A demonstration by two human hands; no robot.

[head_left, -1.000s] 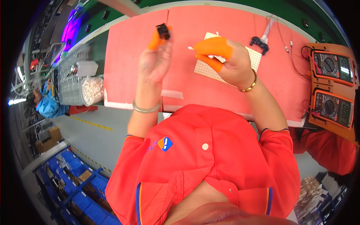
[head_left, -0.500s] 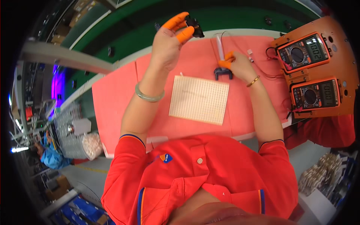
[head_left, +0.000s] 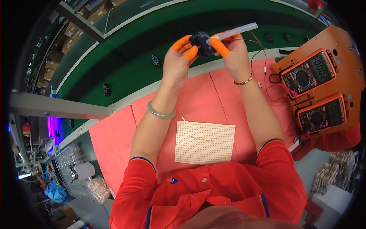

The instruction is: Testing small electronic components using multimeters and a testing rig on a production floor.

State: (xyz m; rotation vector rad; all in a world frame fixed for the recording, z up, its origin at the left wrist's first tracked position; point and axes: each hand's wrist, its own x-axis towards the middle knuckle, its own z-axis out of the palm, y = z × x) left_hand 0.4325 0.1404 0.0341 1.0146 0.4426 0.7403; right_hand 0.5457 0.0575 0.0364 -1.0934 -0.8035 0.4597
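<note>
Item: small black plastic component (head_left: 201,41), held by you in both hands above the green conveyor belt (head_left: 126,57).

Your left hand (head_left: 176,63), with orange rubber cots on its fingers (head_left: 182,43), pinches the component's left side; your right hand (head_left: 232,53), thumb in an orange cot, pinches the right side and also carries a clear plastic tube (head_left: 238,30) slanting up to the right. Thin red and black wires (head_left: 254,53) trail from the component down toward the desk. A pale green bangle (head_left: 161,112) sits on your left wrist, a gold bracelet (head_left: 244,81) on your right. On the pink desk mat (head_left: 198,95), near your chest, lies a white perforated board (head_left: 204,142) with a thin pin on it. Two orange multimeters (head_left: 314,93) stand at the right on an orange panel.
</note>
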